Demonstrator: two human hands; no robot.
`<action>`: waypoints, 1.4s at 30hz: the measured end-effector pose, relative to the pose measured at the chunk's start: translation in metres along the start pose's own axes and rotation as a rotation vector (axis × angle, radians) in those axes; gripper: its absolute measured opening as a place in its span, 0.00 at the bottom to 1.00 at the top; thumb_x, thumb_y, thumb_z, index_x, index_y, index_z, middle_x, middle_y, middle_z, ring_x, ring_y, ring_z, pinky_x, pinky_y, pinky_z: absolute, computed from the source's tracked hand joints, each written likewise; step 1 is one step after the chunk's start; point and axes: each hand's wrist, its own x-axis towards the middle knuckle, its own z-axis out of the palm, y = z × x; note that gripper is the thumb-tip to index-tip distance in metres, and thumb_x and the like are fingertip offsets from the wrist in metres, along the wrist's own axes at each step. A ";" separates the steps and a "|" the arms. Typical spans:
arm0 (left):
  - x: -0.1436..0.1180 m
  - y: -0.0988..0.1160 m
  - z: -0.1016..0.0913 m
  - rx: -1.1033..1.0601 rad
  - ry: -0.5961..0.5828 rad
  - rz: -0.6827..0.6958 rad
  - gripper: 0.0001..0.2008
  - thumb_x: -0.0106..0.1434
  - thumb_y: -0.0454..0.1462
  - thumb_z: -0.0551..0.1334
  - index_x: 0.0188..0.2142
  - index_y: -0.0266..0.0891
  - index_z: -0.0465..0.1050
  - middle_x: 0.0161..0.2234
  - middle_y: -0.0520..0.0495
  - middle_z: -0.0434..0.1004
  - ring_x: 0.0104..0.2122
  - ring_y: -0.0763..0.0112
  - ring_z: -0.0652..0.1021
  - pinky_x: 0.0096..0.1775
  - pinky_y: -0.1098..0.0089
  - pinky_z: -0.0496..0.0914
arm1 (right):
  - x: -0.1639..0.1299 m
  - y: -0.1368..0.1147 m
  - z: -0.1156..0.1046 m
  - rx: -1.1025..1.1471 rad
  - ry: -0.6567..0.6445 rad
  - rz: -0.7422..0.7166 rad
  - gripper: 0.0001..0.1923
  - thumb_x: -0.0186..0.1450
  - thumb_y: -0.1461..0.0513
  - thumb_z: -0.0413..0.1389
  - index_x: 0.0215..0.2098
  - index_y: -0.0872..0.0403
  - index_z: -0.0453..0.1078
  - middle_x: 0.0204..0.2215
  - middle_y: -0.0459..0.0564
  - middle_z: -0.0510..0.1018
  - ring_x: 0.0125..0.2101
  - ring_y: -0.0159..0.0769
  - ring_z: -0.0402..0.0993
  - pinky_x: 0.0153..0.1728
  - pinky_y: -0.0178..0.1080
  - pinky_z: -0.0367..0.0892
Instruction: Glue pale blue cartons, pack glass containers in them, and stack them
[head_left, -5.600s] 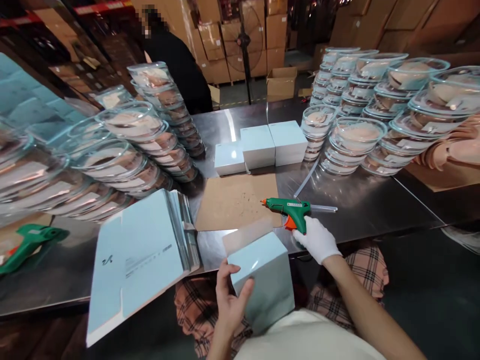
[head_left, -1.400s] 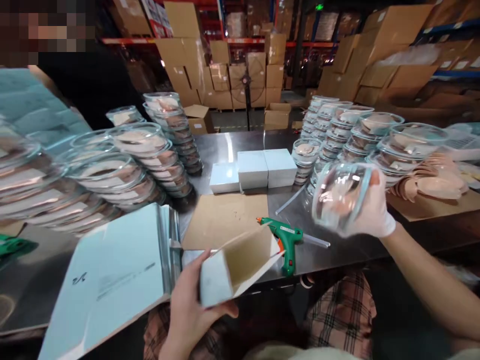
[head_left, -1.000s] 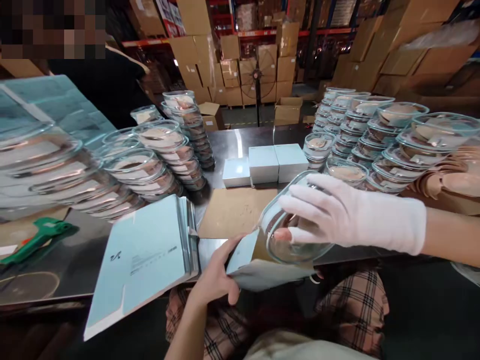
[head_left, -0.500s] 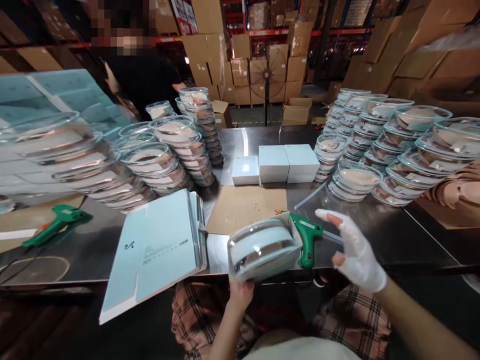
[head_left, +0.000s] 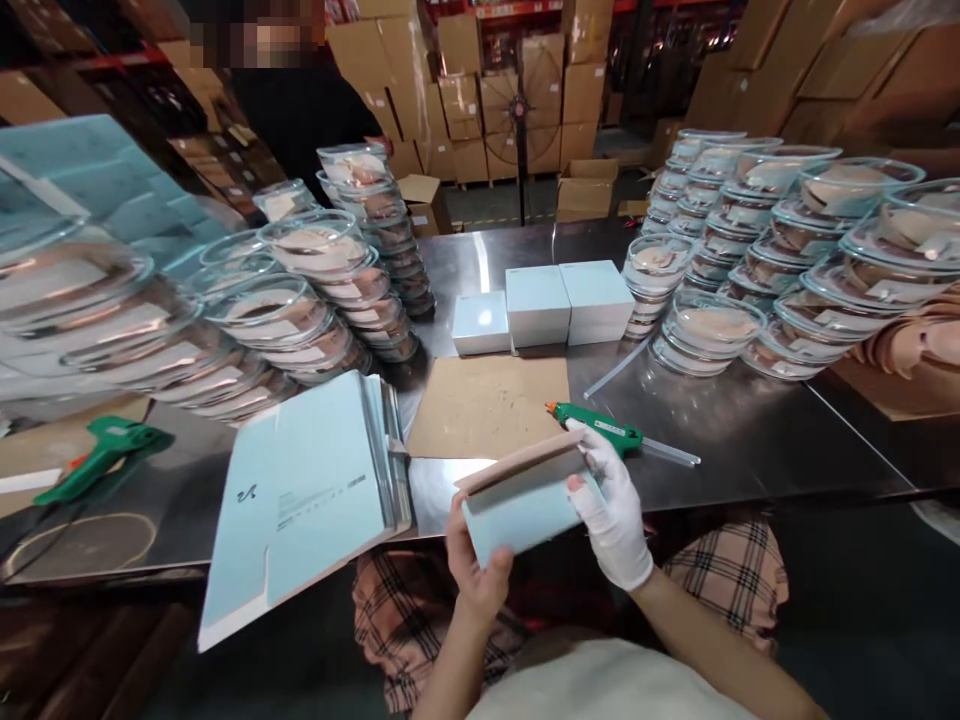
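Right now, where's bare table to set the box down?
Bare steel right of the glue gun, before the right tub stacks; the brown card is bare too. Left side is crowded: tub stacks, flat cartons. Both hands, left hand and right hand, hold the box.

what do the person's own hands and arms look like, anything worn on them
The right hand wears a thin white fabric glove that covers the fingers and ends at the wrist; the forearm beyond it is bare, with no sleeve in view. The left hand is bare, with no glove, and its forearm shows no sleeve either. No watch, ring or bracelet can be seen on either.
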 end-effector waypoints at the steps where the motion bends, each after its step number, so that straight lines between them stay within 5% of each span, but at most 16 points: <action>1: 0.001 0.003 0.000 -0.008 0.010 0.077 0.35 0.61 0.63 0.67 0.57 0.47 0.67 0.51 0.41 0.77 0.46 0.58 0.81 0.47 0.59 0.77 | 0.001 -0.003 0.003 0.022 0.029 0.032 0.22 0.68 0.54 0.63 0.58 0.46 0.66 0.68 0.56 0.67 0.61 0.46 0.73 0.61 0.48 0.70; 4: 0.011 0.008 -0.008 0.087 -0.081 0.401 0.29 0.60 0.60 0.70 0.53 0.49 0.74 0.43 0.47 0.80 0.47 0.58 0.81 0.49 0.60 0.76 | 0.006 -0.008 -0.002 -0.011 0.006 0.043 0.28 0.69 0.56 0.60 0.64 0.43 0.56 0.70 0.56 0.63 0.57 0.42 0.77 0.54 0.45 0.75; 7: 0.022 0.008 -0.019 0.249 -0.158 0.528 0.22 0.61 0.56 0.72 0.46 0.46 0.80 0.35 0.48 0.80 0.48 0.55 0.81 0.52 0.59 0.74 | 0.013 -0.007 -0.035 -0.323 -0.003 0.026 0.19 0.72 0.50 0.53 0.57 0.48 0.67 0.58 0.57 0.77 0.52 0.44 0.78 0.53 0.46 0.73; 10: 0.029 0.007 -0.022 0.279 -0.183 0.510 0.23 0.62 0.55 0.71 0.49 0.44 0.79 0.35 0.49 0.82 0.41 0.58 0.83 0.55 0.56 0.73 | 0.019 -0.002 -0.072 -0.801 0.089 0.254 0.19 0.67 0.46 0.58 0.41 0.52 0.74 0.43 0.58 0.81 0.48 0.53 0.79 0.52 0.50 0.71; 13: 0.031 0.007 -0.014 0.248 -0.213 0.499 0.22 0.61 0.55 0.71 0.47 0.44 0.80 0.34 0.49 0.82 0.37 0.61 0.82 0.55 0.56 0.73 | 0.027 0.012 -0.089 -1.057 -0.005 0.601 0.17 0.59 0.49 0.65 0.36 0.53 0.75 0.39 0.59 0.82 0.45 0.57 0.80 0.47 0.49 0.70; 17: 0.030 0.015 -0.004 0.206 -0.112 0.366 0.22 0.59 0.58 0.71 0.39 0.44 0.82 0.32 0.47 0.82 0.44 0.55 0.81 0.52 0.57 0.73 | 0.039 0.029 -0.090 -0.895 -0.030 0.655 0.13 0.52 0.57 0.65 0.34 0.53 0.74 0.33 0.56 0.83 0.41 0.52 0.81 0.40 0.42 0.69; 21: 0.027 0.032 -0.010 0.177 -0.013 0.063 0.20 0.58 0.55 0.73 0.40 0.43 0.83 0.38 0.45 0.83 0.52 0.52 0.79 0.58 0.56 0.68 | 0.043 0.025 -0.092 -0.641 -0.039 0.679 0.13 0.54 0.53 0.59 0.30 0.54 0.72 0.23 0.51 0.78 0.26 0.42 0.76 0.27 0.39 0.68; 25: 0.023 0.045 -0.013 0.152 -0.130 -0.229 0.19 0.58 0.53 0.73 0.39 0.43 0.83 0.40 0.44 0.82 0.44 0.56 0.80 0.45 0.64 0.73 | 0.024 0.007 -0.083 -0.366 0.059 0.563 0.26 0.53 0.48 0.62 0.43 0.54 0.70 0.26 0.48 0.79 0.24 0.37 0.75 0.27 0.38 0.72; 29: 0.019 0.052 0.000 0.155 -0.209 -0.309 0.18 0.59 0.52 0.73 0.41 0.43 0.82 0.38 0.46 0.79 0.40 0.60 0.79 0.42 0.65 0.73 | -0.003 -0.015 -0.065 -0.126 0.111 0.457 0.26 0.53 0.48 0.69 0.44 0.54 0.74 0.27 0.47 0.80 0.21 0.32 0.69 0.24 0.37 0.69; 32: 0.017 0.056 0.010 0.164 -0.234 -0.283 0.16 0.61 0.50 0.72 0.41 0.43 0.82 0.39 0.46 0.79 0.42 0.60 0.79 0.44 0.64 0.73 | -0.020 -0.030 -0.060 -0.219 -0.032 0.452 0.20 0.60 0.49 0.64 0.43 0.54 0.78 0.27 0.48 0.80 0.19 0.32 0.67 0.21 0.36 0.67; 37: 0.014 0.059 0.019 0.140 -0.262 -0.246 0.14 0.62 0.48 0.72 0.42 0.43 0.81 0.40 0.46 0.80 0.43 0.60 0.79 0.46 0.64 0.73 | -0.036 -0.040 -0.058 -0.583 -0.267 0.020 0.06 0.62 0.58 0.61 0.30 0.53 0.74 0.26 0.48 0.79 0.25 0.36 0.76 0.29 0.36 0.73; 42: 0.011 0.058 0.021 0.117 -0.282 -0.209 0.11 0.63 0.45 0.72 0.41 0.43 0.81 0.40 0.46 0.80 0.43 0.60 0.80 0.46 0.64 0.73 | -0.033 -0.029 -0.049 -0.705 -0.397 -0.137 0.05 0.60 0.59 0.59 0.29 0.50 0.69 0.23 0.47 0.76 0.22 0.36 0.73 0.28 0.37 0.72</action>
